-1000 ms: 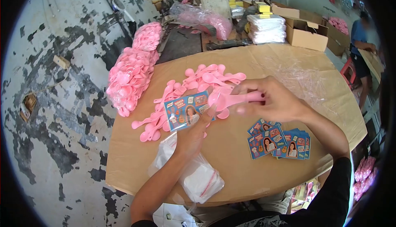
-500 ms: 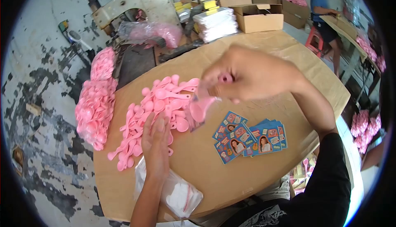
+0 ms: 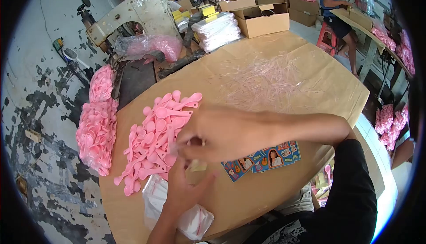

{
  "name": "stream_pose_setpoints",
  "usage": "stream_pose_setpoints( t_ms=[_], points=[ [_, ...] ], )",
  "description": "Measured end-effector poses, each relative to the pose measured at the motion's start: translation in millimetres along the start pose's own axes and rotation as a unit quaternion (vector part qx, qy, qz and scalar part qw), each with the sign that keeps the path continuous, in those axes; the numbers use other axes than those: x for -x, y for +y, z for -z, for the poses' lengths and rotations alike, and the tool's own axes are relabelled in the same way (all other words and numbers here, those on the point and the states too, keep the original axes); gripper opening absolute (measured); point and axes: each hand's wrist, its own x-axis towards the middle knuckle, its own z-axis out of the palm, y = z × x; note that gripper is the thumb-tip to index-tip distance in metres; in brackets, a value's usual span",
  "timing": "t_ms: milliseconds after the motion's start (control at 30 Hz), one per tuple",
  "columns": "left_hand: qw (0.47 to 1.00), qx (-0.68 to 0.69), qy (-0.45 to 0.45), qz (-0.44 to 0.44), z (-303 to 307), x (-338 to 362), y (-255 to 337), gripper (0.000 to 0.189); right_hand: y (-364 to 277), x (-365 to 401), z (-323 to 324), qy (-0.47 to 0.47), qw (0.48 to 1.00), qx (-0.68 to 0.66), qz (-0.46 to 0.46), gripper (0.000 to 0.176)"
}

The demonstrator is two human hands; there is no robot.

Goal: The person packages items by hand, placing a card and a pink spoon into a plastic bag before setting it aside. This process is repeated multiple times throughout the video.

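Note:
My right hand reaches across the table, blurred by motion, its fingers curled and pinched together at the tips of my left hand. What the right fingers hold is hidden. My left hand has its thumb spread away from its fingers, and a small pale yellowish patch shows between the hands. Beneath the left hand lies a stack of clear plastic bags. Just beyond it is a heap of pink plastic spoons. Blue printed cards lie under my right forearm, partly covered.
Thin clear plastic strips are scattered over the far part of the table. Bags of pink spoons stand at the left edge. Behind are a machine, stacked bags and a cardboard box. A seated person works farther off.
My right hand has swung left and down to my left hand. The clear bag with a pink spoon that hung from it no longer shows. The strips have come into view.

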Motion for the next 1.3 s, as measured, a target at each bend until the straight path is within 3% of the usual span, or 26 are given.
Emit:
stream_pose_setpoints(
  t_ms=[33,100,167,233,367,433,467,500,567,633,833,933,1033,1167,1233,1300],
  points=[
    [0.999,0.019,0.029,0.013,0,0,3,0.052,2,-1,-5,-0.024,0.999,-0.02,0.005,0.022],
    [0.994,0.058,0.08,0.05,-1,1,14,0.036,4,-3,-8,0.047,0.998,-0.015,0.04,0.022],
    [0.992,0.109,0.059,0.04,0,-4,16,0.029,0,-6,-3,0.142,0.985,-0.056,0.078,0.019],
    [0.988,0.146,0.016,0.043,7,-2,13,0.031,15,-7,-10,0.2,0.971,0.012,0.134,0.02],
    [0.972,0.2,-0.115,0.053,14,-4,17,0.04,22,-11,-4,0.028,0.996,-0.081,0.008,0.035],
    [0.97,0.223,-0.081,0.051,15,-2,13,0.041,24,-13,-3,0.002,0.983,-0.184,-0.021,0.033],
    [0.969,0.235,-0.063,0.05,15,-1,11,0.041,27,-12,-4,0.004,0.987,-0.158,-0.022,0.032],
    [0.969,0.241,-0.055,-0.011,15,-5,12,0.04,30,-12,-6,0.007,0.991,-0.131,-0.022,0.031],
    [0.952,0.298,0.05,0.047,16,-5,-5,0.039,34,-14,-10,0.008,0.995,-0.101,-0.024,0.03],
    [0.943,0.32,0.085,0.041,15,-10,5,0.039,36,-16,-13,0.003,0.995,-0.092,-0.036,0.029],
    [0.96,0.263,0.094,0.007,18,-11,12,0.037,32,-17,-8,0.031,0.998,-0.022,-0.06,0.023],
    [0.958,0.266,0.103,0.017,17,-10,5,0.037,42,-15,-14,0.119,0.992,0.049,0.001,0.022],
    [0.969,0.218,0.115,-0.005,13,-9,2,0.039,48,-18,-20,0.175,0.956,0.2,0.126,0.024],
    [0.982,0.158,0.106,0.011,11,-9,0,0.04,45,-16,-29,0.155,0.936,0.267,0.171,0.02],
    [0.979,0.171,0.089,0.067,13,-6,8,0.039,51,-17,-32,0.169,0.924,0.288,0.188,0.018],
    [0.976,0.187,0.104,0.048,9,-8,12,0.04,54,-16,-37,0.154,0.924,0.301,0.178,0.018]
  ],
)
